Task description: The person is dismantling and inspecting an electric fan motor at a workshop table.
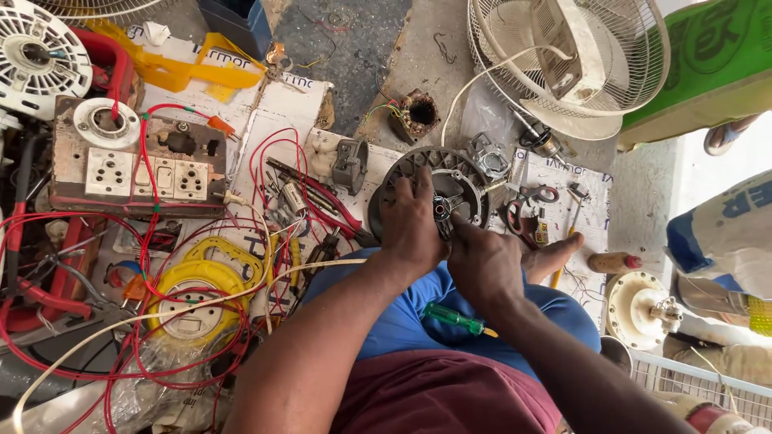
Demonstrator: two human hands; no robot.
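Observation:
A round dark grey fan motor housing [474,173] rests on the floor in front of my knees. My left hand [412,225] grips its near left rim, fingers curled over the edge. My right hand [485,261] is closed at the housing's middle, fingertips pinched on a small shiny bearing part [441,208]. A green-handled screwdriver [453,318] lies on my blue-trousered lap under my right wrist. My bare foot [553,254] sticks out to the right of my hands.
A wooden switchboard with sockets [137,165] and tangled red wires [161,345] fill the left. A yellow round part [197,281], red-handled pliers [322,197], scissors [527,213], a copper-wound stator [418,114], a white fan guard [575,60] and a white motor cover [639,309] lie around.

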